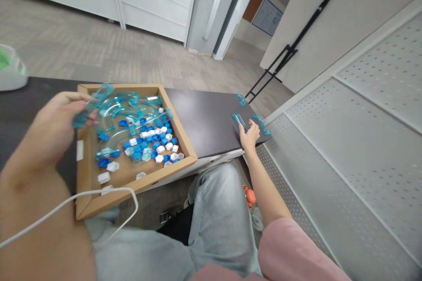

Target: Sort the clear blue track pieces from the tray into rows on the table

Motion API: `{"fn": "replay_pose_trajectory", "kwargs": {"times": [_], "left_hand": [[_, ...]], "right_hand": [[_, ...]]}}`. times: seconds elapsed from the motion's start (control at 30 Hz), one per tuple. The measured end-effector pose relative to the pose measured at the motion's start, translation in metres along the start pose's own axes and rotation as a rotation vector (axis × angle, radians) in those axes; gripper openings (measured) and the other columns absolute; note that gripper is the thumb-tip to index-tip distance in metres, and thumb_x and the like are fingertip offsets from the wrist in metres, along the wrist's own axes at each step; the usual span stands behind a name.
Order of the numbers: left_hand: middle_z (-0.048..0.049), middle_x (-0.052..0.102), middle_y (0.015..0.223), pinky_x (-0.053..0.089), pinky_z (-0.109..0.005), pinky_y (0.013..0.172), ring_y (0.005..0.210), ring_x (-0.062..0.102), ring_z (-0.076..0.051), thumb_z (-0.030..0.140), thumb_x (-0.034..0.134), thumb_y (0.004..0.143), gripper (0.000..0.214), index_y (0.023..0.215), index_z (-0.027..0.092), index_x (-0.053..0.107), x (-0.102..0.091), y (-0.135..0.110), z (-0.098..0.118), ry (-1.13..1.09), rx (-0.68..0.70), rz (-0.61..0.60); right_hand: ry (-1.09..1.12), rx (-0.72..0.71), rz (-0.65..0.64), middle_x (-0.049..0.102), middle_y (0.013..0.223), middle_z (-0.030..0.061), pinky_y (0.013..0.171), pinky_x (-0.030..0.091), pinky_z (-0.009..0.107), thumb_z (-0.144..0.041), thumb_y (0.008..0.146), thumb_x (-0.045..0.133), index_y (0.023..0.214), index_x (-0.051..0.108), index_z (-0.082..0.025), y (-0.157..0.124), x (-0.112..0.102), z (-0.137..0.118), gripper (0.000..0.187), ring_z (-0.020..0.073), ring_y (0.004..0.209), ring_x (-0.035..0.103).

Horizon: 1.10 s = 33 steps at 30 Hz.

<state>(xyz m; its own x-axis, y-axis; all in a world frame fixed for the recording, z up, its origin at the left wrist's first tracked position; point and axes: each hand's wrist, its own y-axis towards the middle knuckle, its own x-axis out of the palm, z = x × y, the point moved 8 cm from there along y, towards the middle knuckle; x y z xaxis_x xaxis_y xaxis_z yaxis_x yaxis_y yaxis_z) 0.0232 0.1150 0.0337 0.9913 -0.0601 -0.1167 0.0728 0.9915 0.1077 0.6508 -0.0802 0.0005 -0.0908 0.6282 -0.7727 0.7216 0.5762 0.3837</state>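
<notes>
My left hand (pixel 61 118) is closed around a see-through blue plastic piece (pixel 102 93), over the left side of a cardboard tray (pixel 180 127). In the tray lie curved see-through blue track pieces (pixel 110 116) and many small blue and white hexagonal pieces (pixel 159 158). At the far right of the dark table, my right hand (pixel 251 135) has its thumb and fingers apart beside a see-through blue piece (pixel 239 120); whether the thumb touches it I cannot tell. Two more see-through blue pieces lie close by, one (pixel 262 125) just right of the fingers and another (pixel 241 99) farther back.
The dark table (pixel 204 114) runs from left to right under the tray. A white cable (pixel 99 191) crosses in front of the tray's near left corner. A perforated grey metal panel (pixel 329 140) stands along the right. A white container (pixel 11 70) with something green sits at far left.
</notes>
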Motion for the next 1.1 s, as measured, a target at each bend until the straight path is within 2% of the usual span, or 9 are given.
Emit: {"fn": "replay_pose_trajectory", "kwargs": {"times": [0.1, 0.2, 0.37, 0.47, 0.6, 0.77, 0.9, 1.0, 1.1], "left_hand": [[0.0016, 0.066, 0.089, 0.051, -0.023, 0.075, 0.080, 0.063, -0.013, 0.023, 0.071, 0.099, 0.029, 0.126, 0.016, 0.062, 0.009, -0.010, 0.018, -0.065, 0.054, 0.063], [-0.0044, 0.072, 0.101, 0.053, -0.028, 0.074, 0.083, 0.067, -0.017, 0.033, 0.085, 0.096, 0.045, 0.131, 0.015, 0.064, 0.015, -0.015, 0.017, -0.062, 0.042, 0.044], [-0.0052, 0.071, 0.090, 0.051, -0.032, 0.065, 0.077, 0.069, -0.023, 0.052, 0.104, 0.079, 0.060, 0.119, 0.020, 0.073, 0.030, -0.018, 0.010, -0.112, 0.057, -0.165], [-0.0050, 0.069, 0.086, 0.051, -0.033, 0.065, 0.077, 0.068, -0.023, 0.050, 0.107, 0.076, 0.060, 0.117, 0.021, 0.075, 0.038, -0.018, 0.012, -0.107, 0.085, -0.235], [-0.0040, 0.069, 0.090, 0.054, -0.034, 0.072, 0.082, 0.068, -0.022, 0.054, 0.106, 0.075, 0.066, 0.120, 0.020, 0.071, 0.050, -0.016, 0.014, -0.085, 0.098, -0.283], [-0.0052, 0.072, 0.104, 0.057, -0.036, 0.085, 0.093, 0.068, -0.021, 0.058, 0.103, 0.075, 0.064, 0.110, 0.019, 0.066, 0.063, -0.019, 0.020, -0.018, 0.158, -0.356], [-0.0090, 0.076, 0.112, 0.059, -0.042, 0.096, 0.102, 0.071, -0.025, 0.068, 0.097, 0.081, 0.065, 0.111, 0.018, 0.070, 0.060, -0.021, 0.030, 0.020, 0.188, -0.348], [-0.0138, 0.077, 0.129, 0.056, -0.048, 0.113, 0.118, 0.072, -0.029, 0.088, 0.085, 0.087, 0.079, 0.123, 0.018, 0.074, 0.037, -0.018, 0.038, 0.038, 0.235, -0.152], [-0.0166, 0.071, 0.145, 0.052, -0.051, 0.125, 0.130, 0.068, -0.030, 0.095, 0.065, 0.100, 0.090, 0.139, 0.014, 0.069, 0.008, -0.014, 0.031, 0.083, 0.244, 0.073]], "right_hand": [[0.215, -0.013, 0.168, 0.071, 0.145, 0.0246, 0.129, 0.036, 0.069, -0.048, 0.085, 0.078, 0.127, 0.071, -0.025, -0.005, -0.014, 0.001, 0.048, 0.0458, 0.143, 0.056], [0.296, -0.059, 0.189, 0.071, 0.139, 0.0199, 0.126, 0.034, 0.072, -0.055, 0.082, 0.080, 0.109, 0.069, -0.037, -0.011, -0.022, -0.008, 0.035, 0.0496, 0.143, 0.055], [0.486, -0.246, 0.147, 0.072, 0.116, 0.0107, 0.102, 0.051, 0.065, -0.054, 0.086, 0.086, 0.101, 0.073, -0.045, -0.024, -0.032, -0.068, 0.021, 0.0475, 0.122, 0.064], [0.707, -0.396, -0.159, 0.074, 0.104, 0.0071, 0.098, 0.055, 0.059, -0.056, 0.096, 0.082, 0.112, 0.080, -0.042, -0.045, -0.014, -0.147, 0.021, 0.0376, 0.099, 0.068], [0.645, -0.624, -0.715, 0.081, 0.105, 0.0068, 0.094, 0.061, 0.049, -0.066, 0.103, 0.079, 0.124, 0.084, -0.032, -0.111, 0.028, -0.273, 0.039, 0.0297, 0.095, 0.073], [0.668, -0.660, -0.963, 0.080, 0.094, 0.0025, 0.087, 0.061, 0.039, -0.087, 0.106, 0.062, 0.103, 0.077, -0.026, -0.168, 0.070, -0.370, 0.063, 0.0231, 0.087, 0.073], [0.776, -0.556, -0.990, 0.078, 0.088, 0.0009, 0.082, 0.061, 0.037, -0.095, 0.101, 0.063, 0.094, 0.070, -0.027, -0.165, 0.089, -0.383, 0.069, 0.0214, 0.081, 0.074], [0.858, -0.451, -0.995, 0.081, 0.094, 0.0019, 0.084, 0.065, 0.038, -0.096, 0.095, 0.069, 0.098, 0.068, -0.028, -0.137, 0.088, -0.362, 0.068, 0.0227, 0.086, 0.078], [0.886, -0.346, -0.944, 0.080, 0.095, 0.0002, 0.085, 0.066, 0.037, -0.092, 0.088, 0.080, 0.104, 0.066, -0.029, -0.088, 0.078, -0.319, 0.066, 0.0221, 0.088, 0.079]]}}
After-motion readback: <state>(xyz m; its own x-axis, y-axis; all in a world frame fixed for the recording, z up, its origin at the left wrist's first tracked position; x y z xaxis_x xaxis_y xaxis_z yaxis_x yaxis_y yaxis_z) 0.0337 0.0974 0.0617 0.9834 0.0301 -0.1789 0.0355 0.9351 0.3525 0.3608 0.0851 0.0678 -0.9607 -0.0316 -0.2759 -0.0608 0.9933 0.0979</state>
